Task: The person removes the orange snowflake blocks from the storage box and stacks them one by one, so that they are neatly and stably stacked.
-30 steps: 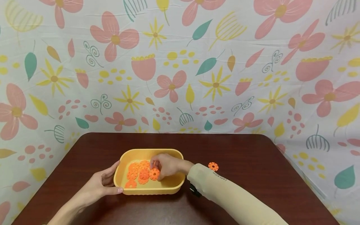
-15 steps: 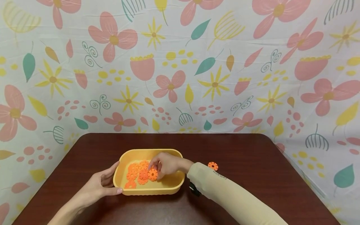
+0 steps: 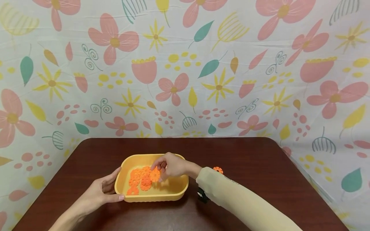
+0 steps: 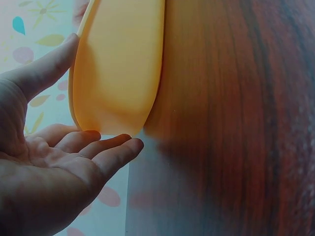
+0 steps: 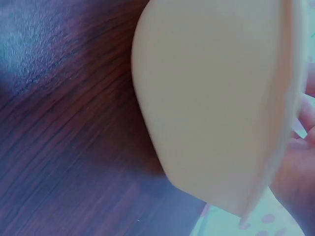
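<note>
Across the upper frame of the head view hangs a creased white cloth (image 3: 185,72) printed with flowers and leaves. Below it spreads a glossy dark-brown table (image 3: 245,154); both wrist views bring out its streaked wood grain. Left of lower centre sits a yellow tray (image 3: 153,199) with rounded corners, its smooth, tapering side filling much of the right wrist view. At its left end the left hand (image 3: 101,191) grips it, thumb on the near rim; the left wrist view adds the fingertips against the end. Over the tray, the right hand (image 3: 173,165) pinches an orange disc (image 3: 155,175), notched like a flower. Similar discs (image 3: 134,182) overlap inside, visible only from the head; one lone disc (image 3: 218,169) lies right of the tray, partly behind the sleeve (image 3: 231,192).
</note>
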A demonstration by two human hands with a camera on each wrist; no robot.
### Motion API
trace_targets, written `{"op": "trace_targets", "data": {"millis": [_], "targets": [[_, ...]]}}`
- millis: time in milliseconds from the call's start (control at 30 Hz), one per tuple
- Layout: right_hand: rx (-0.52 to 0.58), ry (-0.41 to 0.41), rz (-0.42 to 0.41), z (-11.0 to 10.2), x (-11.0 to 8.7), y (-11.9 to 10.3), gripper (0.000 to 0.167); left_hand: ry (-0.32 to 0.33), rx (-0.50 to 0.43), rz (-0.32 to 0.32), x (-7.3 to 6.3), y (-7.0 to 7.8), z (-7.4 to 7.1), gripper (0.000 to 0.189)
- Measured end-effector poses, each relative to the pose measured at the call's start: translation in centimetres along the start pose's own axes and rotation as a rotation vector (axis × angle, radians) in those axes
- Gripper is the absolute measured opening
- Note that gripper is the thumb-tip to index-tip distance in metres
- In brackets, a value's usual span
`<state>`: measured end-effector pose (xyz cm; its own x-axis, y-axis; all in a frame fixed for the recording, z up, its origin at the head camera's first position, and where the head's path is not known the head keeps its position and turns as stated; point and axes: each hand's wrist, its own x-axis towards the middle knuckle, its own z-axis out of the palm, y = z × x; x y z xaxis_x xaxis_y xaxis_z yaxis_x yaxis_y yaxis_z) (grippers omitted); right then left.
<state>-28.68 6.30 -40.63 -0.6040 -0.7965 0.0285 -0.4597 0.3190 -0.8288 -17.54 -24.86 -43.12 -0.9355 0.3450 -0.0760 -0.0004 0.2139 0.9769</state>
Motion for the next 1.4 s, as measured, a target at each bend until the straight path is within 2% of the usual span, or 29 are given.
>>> {"op": "trace_targets", "data": {"millis": [167, 533, 800, 967, 1200, 1400], "targets": [[-0.024, 0.054, -0.021, -0.8, -0.9, -0.8, 0.039, 0.002, 0.014, -0.003, -0.1, 0.0, 0.1, 0.103], [0.019, 0.175, 0.03, -3.9, -4.4, -1.3, 0.04, 0.006, 0.026, -0.012, -0.2, 0.1, 0.1, 0.102], [0.012, 0.269, 0.074, -7.0, -8.4, 0.1, 0.041, 0.011, 0.043, -0.02, -0.2, 0.2, 0.3, 0.102], [0.0, 0.346, 0.128, -8.4, -11.1, 1.7, 0.039, 0.011, 0.041, -0.026, -0.3, 0.2, 0.2, 0.101], [0.026, 0.407, 0.219, -9.1, -14.5, 4.2, 0.04, 0.002, 0.034, -0.011, -0.3, 0.2, 0.2, 0.101], [0.029, 0.442, 0.281, -9.2, -16.6, 6.5, 0.041, 0.001, 0.035, -0.02, -0.2, 0.1, 0.1, 0.101]]}}
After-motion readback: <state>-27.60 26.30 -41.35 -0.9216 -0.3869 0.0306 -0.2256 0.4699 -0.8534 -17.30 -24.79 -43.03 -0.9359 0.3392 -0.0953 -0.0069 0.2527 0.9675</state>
